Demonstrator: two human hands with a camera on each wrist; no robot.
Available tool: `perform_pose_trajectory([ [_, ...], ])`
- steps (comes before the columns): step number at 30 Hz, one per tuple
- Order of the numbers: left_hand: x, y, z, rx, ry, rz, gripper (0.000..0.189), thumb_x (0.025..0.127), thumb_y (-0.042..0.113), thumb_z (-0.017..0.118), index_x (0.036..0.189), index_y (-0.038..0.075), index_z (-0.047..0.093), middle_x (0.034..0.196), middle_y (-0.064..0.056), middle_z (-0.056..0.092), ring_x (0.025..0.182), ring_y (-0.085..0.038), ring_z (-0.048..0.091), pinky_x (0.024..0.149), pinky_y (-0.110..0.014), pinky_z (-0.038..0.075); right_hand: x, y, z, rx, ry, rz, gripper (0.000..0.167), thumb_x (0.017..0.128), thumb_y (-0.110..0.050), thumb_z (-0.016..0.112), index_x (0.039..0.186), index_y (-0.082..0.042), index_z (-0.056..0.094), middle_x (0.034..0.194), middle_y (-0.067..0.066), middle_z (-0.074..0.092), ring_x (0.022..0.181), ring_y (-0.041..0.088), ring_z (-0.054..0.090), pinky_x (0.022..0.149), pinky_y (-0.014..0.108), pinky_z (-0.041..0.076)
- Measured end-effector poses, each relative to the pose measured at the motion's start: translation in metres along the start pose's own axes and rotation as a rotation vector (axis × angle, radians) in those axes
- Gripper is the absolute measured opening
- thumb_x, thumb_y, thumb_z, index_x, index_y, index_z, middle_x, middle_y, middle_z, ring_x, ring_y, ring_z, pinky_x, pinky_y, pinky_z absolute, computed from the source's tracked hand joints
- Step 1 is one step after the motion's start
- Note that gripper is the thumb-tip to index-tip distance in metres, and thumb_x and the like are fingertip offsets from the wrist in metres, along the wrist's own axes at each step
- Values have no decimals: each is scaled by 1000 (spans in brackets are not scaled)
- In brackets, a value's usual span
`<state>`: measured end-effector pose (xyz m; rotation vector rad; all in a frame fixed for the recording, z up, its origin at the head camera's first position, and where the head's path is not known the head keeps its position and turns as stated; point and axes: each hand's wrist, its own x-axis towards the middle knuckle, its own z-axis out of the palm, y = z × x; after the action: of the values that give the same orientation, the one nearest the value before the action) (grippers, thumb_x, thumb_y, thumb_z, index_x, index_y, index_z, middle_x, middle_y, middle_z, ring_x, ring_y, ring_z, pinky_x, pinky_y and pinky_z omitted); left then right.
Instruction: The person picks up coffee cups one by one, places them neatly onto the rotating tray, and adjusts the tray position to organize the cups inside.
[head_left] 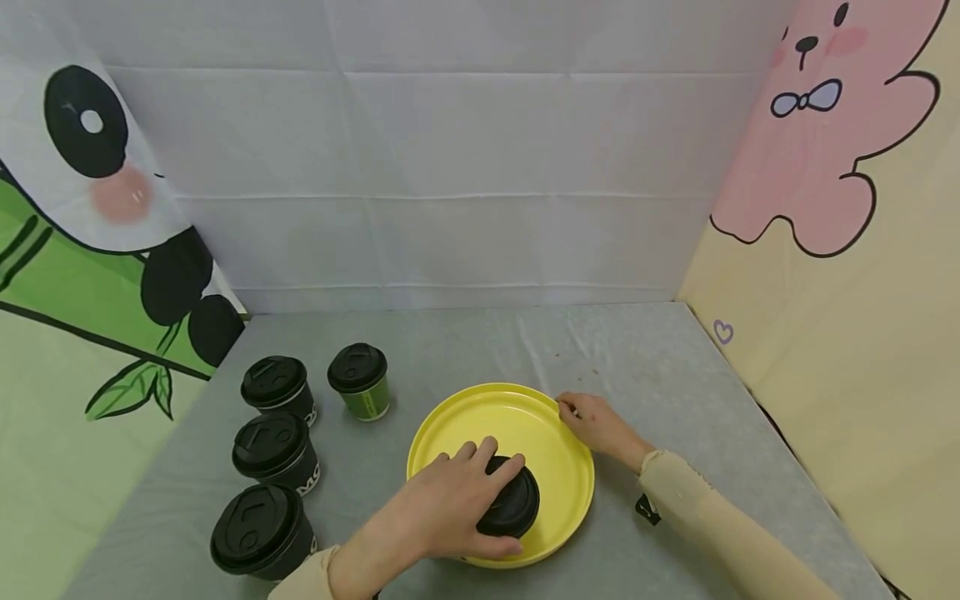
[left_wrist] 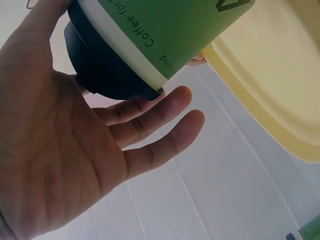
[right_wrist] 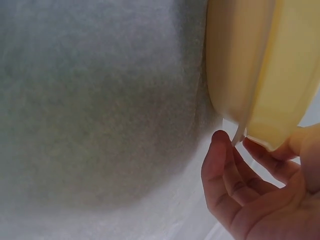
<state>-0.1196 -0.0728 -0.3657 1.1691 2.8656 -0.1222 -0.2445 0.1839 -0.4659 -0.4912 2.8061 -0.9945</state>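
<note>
A round yellow plate (head_left: 558, 508) with a raised rim lies on the grey cloth. On it stands a paper coffee cup with a black lid (head_left: 517, 504); the left wrist view shows its green side (left_wrist: 175, 30) with printed lettering. My left hand (head_left: 457, 504) holds this cup at the lid, thumb on the near side and fingers round the far side. At the plate's right edge, my right hand (head_left: 600, 427) pinches the rim, its fingertips (right_wrist: 218, 140) on either side of the edge in the right wrist view.
Three dark cups with black lids stand in a row at the left: a far one (head_left: 276, 383), a middle one (head_left: 273, 450) and a near one (head_left: 258, 533). A smaller green cup (head_left: 363, 392) stands behind the plate's left side. White cloth (head_left: 465, 167) hangs behind the table.
</note>
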Motion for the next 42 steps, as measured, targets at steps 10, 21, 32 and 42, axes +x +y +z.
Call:
perform_pose_trajectory([
  [10,-15,-15,5,-92,50,-73,92,87,85,33,155,24,38,143,-6,48,114,-25,57,85,-46,52,-10,4,1,-37,44,-48,22,104,-12,49,106,-8,70,85,0,62,67,11,51,63,30,44],
  [21,-57,-43,-15,-61,166,-139,73,97,72,31,145,22,53,140,-5,54,120,-26,56,100,-49,45,-37,3,2,-75,86,-43,21,104,-12,50,93,-13,67,75,-5,54,62,9,45,60,27,40],
  [32,-123,-85,5,30,196,-456,65,93,69,51,129,18,66,128,-8,61,114,-33,58,90,-62,44,-68,-5,6,-108,92,28,21,102,-13,53,83,-17,60,68,-5,47,58,8,41,55,24,36],
  [42,-150,-108,38,-37,60,-613,81,84,78,55,130,12,65,132,-19,58,112,-48,56,77,-69,46,-92,-15,13,-160,130,59,21,100,-14,59,80,-18,56,65,-7,44,54,6,39,51,23,34],
])
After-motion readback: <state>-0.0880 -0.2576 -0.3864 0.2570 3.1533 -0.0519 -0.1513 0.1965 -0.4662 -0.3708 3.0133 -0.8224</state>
